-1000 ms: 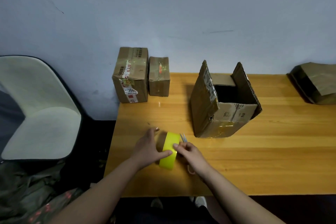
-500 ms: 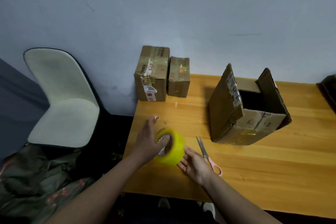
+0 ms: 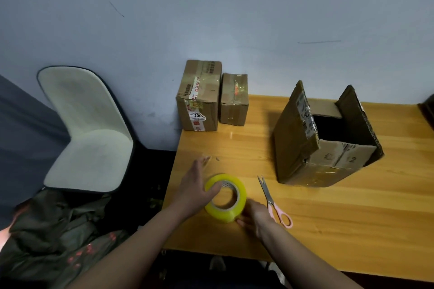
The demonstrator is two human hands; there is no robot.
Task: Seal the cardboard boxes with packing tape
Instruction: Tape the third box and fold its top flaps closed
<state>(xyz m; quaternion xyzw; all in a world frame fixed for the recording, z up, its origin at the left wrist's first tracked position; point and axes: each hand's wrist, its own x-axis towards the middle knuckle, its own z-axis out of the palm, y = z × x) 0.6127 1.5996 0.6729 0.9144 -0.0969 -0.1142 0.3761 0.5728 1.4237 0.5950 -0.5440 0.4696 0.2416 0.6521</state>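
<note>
Now both hands (image 3: 195,191) grip the tape roll (image 3: 226,198).

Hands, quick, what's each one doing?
Left hand: grips the tape roll, thumb in its core.
Right hand: holds the roll's lower edge.

The 1 head view looks forward and down from above the table's (image 3: 328,230) near edge toward the wall (image 3: 234,19), hands close below.
</note>
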